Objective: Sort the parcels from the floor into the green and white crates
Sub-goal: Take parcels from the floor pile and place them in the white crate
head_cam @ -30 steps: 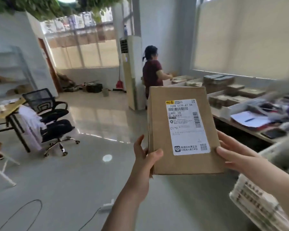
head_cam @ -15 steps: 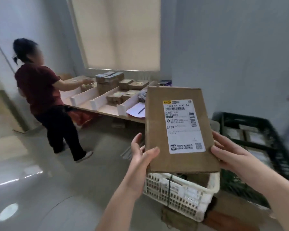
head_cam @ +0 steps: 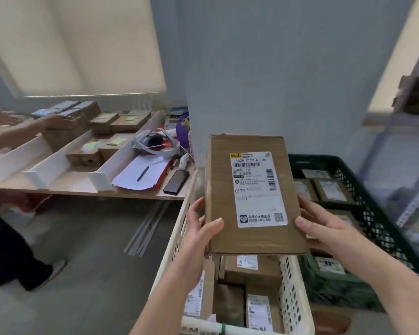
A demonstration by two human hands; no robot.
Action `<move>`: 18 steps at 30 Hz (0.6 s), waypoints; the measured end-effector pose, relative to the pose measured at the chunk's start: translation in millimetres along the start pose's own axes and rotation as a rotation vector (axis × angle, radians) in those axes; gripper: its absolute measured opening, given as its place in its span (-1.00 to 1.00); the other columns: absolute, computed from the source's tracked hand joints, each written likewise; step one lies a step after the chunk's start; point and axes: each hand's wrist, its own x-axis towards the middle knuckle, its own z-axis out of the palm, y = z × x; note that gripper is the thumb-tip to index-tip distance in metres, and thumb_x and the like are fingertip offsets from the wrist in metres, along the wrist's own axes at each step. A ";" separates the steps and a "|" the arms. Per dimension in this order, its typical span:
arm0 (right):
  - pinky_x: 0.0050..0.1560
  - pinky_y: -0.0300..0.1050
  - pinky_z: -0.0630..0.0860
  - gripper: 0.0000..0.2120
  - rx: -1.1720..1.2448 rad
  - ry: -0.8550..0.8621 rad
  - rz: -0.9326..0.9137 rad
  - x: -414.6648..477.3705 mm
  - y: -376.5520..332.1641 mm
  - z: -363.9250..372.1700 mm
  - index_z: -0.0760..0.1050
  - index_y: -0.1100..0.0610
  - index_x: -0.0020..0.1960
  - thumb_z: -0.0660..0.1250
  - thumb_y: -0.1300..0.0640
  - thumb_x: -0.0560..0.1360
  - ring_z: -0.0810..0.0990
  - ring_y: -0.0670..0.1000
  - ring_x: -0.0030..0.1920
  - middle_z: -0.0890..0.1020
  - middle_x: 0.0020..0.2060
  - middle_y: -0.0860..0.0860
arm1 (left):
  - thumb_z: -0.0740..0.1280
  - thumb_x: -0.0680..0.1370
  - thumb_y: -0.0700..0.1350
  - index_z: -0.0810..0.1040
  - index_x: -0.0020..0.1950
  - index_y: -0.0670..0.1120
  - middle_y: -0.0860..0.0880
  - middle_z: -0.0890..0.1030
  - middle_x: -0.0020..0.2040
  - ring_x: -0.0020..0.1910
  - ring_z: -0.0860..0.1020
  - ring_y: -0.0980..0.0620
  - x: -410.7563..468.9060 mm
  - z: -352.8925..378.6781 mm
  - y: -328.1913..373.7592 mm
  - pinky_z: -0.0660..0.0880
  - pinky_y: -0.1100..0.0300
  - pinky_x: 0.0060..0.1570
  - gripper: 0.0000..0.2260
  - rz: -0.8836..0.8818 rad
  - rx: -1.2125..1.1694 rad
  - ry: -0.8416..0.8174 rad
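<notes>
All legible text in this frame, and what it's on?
"102B C179-A7 04": top of the white label on the held parcel.
"C179": left side of the same label.
"买低价大牌正品 扫码进入百亿补贴": foot of that label.
Other print on that label, and the labels in the white crate and green crate: too blurred to read.

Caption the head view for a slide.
Left hand and right hand hold a parcel over the white crate, beside the green crate.

Grey walls, blinded window
</notes>
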 end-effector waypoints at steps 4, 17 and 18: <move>0.11 -0.04 0.55 -0.54 0.037 0.065 0.056 56.7 19.4 -9.3 0.37 -0.45 0.09 0.42 -0.15 0.26 0.58 -0.12 0.12 0.58 0.10 -0.26 | 0.49 0.20 0.14 0.32 0.29 0.23 -0.06 0.60 0.15 0.01 0.66 -0.06 63.3 -13.6 -13.3 0.59 0.09 -0.16 -0.31 -0.060 0.018 0.009; -0.25 -0.11 0.60 -0.51 0.058 -0.057 0.508 283.3 165.6 18.5 0.22 0.15 0.42 0.27 0.30 0.54 0.63 0.02 -0.04 0.57 0.05 0.04 | 0.32 0.54 0.04 0.36 0.43 0.12 0.15 0.54 0.18 0.11 0.55 0.14 212.8 -98.3 -106.5 0.52 0.15 0.07 -0.55 -0.378 0.328 0.414; -0.23 -0.09 0.60 -0.52 0.045 -0.082 0.551 294.5 179.0 26.6 0.21 0.15 0.41 0.27 0.31 0.54 0.63 0.03 -0.04 0.56 0.04 0.04 | 0.31 0.56 0.03 0.36 0.44 0.09 0.13 0.53 0.24 0.13 0.54 0.14 215.1 -107.7 -115.9 0.50 0.16 0.11 -0.56 -0.404 0.369 0.428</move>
